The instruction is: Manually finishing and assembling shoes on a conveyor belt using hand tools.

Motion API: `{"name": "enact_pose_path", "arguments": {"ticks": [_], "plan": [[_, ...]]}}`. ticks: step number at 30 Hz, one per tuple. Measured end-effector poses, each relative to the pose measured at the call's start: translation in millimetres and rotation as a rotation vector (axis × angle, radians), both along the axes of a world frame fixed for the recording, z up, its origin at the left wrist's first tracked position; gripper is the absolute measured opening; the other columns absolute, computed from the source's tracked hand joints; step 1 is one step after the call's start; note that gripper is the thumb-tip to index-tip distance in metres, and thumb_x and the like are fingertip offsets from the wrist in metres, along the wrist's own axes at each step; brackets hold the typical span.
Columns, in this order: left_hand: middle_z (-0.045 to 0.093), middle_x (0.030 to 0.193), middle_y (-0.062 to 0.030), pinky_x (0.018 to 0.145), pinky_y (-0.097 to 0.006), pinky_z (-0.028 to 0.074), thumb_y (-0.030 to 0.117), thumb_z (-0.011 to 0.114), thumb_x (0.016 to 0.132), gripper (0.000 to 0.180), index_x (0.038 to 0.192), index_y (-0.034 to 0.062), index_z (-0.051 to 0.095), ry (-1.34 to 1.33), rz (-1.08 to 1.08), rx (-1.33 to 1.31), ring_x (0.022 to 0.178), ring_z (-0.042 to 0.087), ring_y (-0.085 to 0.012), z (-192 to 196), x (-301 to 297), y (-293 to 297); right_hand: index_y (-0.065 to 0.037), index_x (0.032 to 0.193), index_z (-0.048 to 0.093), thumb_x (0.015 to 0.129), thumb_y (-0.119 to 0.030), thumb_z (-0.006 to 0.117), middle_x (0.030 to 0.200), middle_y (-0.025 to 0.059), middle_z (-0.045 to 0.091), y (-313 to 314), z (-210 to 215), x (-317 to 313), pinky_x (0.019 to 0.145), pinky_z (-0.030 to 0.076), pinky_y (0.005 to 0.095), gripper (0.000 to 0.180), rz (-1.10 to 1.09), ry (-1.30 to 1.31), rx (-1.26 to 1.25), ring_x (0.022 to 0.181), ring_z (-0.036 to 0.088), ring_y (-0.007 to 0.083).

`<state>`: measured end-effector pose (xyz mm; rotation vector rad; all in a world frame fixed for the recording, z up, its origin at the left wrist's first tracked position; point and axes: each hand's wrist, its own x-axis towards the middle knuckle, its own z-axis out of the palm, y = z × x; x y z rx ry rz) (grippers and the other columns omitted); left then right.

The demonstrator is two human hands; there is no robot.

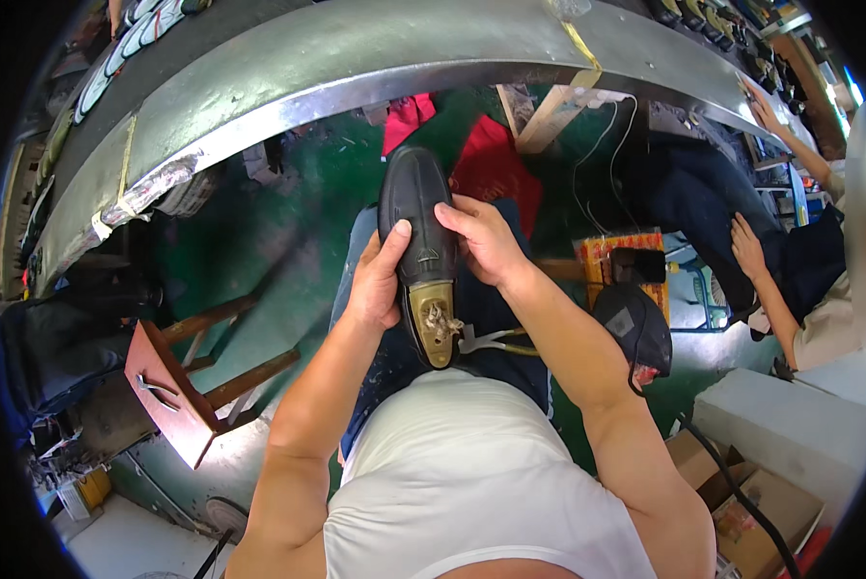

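Note:
A black leather shoe (415, 207) lies toe away from me above my lap, fitted over an olive-yellow shoe last (433, 301). The heel end of the last is bare, with a frayed tuft of pale string (440, 320) on it. My left hand (380, 275) is closed around the left side, thumb along the upper. On the other side my right hand (483, 236) grips the shoe, its thumb pressed on the top. Both hands' fingers are partly hidden beneath the shoe. Pale tool handles (491, 340) lie on my lap just right of the heel; the tool's head is hidden.
A metal-topped bench (356, 48) curves across the far side. At left stands a reddish-brown wooden stool (167, 405) with pliers (158, 391) on it. A dark cap (631, 328) is at my right, beyond it a co-worker's arm (770, 280). Cardboard boxes (780, 507) stand lower right.

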<state>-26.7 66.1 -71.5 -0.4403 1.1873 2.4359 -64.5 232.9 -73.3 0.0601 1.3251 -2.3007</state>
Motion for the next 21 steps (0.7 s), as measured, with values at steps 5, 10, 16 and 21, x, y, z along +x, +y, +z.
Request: {"name": "enact_pose_path", "arguments": {"ticks": [5, 10, 16, 21], "plan": [[0.063, 0.111, -0.0137, 0.084, -0.039, 0.056, 0.041, 0.061, 0.096, 0.052, 0.127, 0.0012, 0.048, 0.036, 0.048, -0.012, 0.097, 0.065, -0.0229, 19.8, -16.6, -3.3, 0.003, 0.135, 0.050, 0.099, -0.032, 0.058, 0.127, 0.0106, 0.059, -1.5, -5.5, -7.6, 0.099, 0.044, 0.0325, 0.052, 0.043, -0.002, -0.169, 0.115, 0.057, 0.0180], [0.066, 0.113, -0.0156, 0.089, -0.044, 0.054, 0.052, 0.045, 0.101, 0.057, 0.125, 0.0011, 0.055, 0.111, 0.133, 0.047, 0.100, 0.066, -0.0278, 48.5, -75.7, -17.6, -0.004, 0.156, -0.004, 0.084, -0.032, 0.077, 0.158, 0.0142, 0.023, -0.6, 23.5, 14.4, 0.118, 0.025, 0.0402, 0.112, 0.248, 0.366, 0.019, 0.145, 0.028, 0.0245], [0.043, 0.140, -0.0168, 0.106, -0.042, 0.041, 0.054, 0.062, 0.092, 0.097, 0.153, 0.0020, 0.008, 0.493, 0.005, -0.145, 0.127, 0.048, -0.0265, 72.7, -87.8, -9.0, 0.000, 0.155, 0.015, 0.091, -0.024, 0.068, 0.151, 0.0187, 0.033, -14.2, 75.5, -29.7, 0.115, 0.029, 0.0379, 0.086, 0.097, 0.285, 0.134, 0.143, 0.031, 0.0251], [0.046, 0.135, -0.0171, 0.097, -0.038, 0.049, 0.008, 0.078, 0.080, 0.110, 0.154, 0.0023, -0.003, 0.439, 0.142, -0.278, 0.120, 0.053, -0.0250, 75.2, -81.4, 1.3, 0.002, 0.151, 0.026, 0.098, -0.042, 0.056, 0.145, 0.0236, 0.040, 2.2, 57.8, -52.2, 0.107, 0.039, 0.0380, 0.075, 0.033, 0.882, 0.662, 0.132, 0.046, 0.0307]]}}
